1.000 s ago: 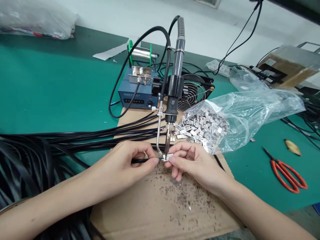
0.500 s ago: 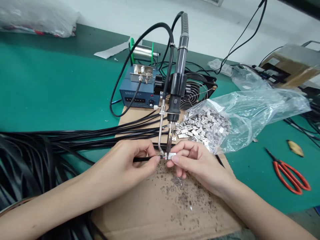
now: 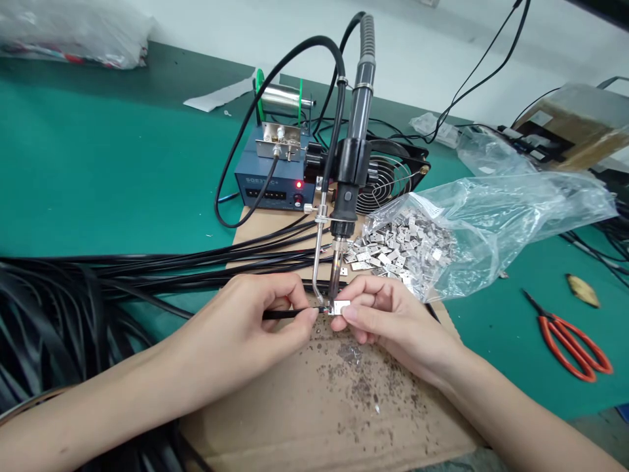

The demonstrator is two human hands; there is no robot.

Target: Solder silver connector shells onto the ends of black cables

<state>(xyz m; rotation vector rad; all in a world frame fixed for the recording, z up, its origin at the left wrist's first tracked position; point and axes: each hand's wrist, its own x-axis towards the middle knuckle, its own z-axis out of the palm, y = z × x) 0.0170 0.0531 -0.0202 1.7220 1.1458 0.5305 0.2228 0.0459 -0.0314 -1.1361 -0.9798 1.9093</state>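
Note:
My left hand (image 3: 275, 314) pinches a black cable (image 3: 289, 314) near its stripped end. Between the thumb and fingers of my right hand (image 3: 378, 311) is a small metal USB connector (image 3: 343, 307). The cable's wires meet the connector's left end, just under the tip of a soldering iron (image 3: 344, 203) held upright in a stand. A thin metal feed tube (image 3: 317, 262) comes down beside the iron to the same spot. Whether the wires touch the contacts is too small to tell.
Behind stands a blue soldering station (image 3: 275, 180) with a solder spool (image 3: 281, 98) and a fan (image 3: 386, 180). Loose connectors (image 3: 403, 246) spill from a clear bag (image 3: 511, 216). Red-handled scissors (image 3: 570, 341) lie right; black cables (image 3: 49, 314) heap left; stained cardboard (image 3: 275, 413) lies beneath.
The connector and my right hand have shifted slightly right relative to the iron tip. The station's red light has lit up. The view has shifted a little.

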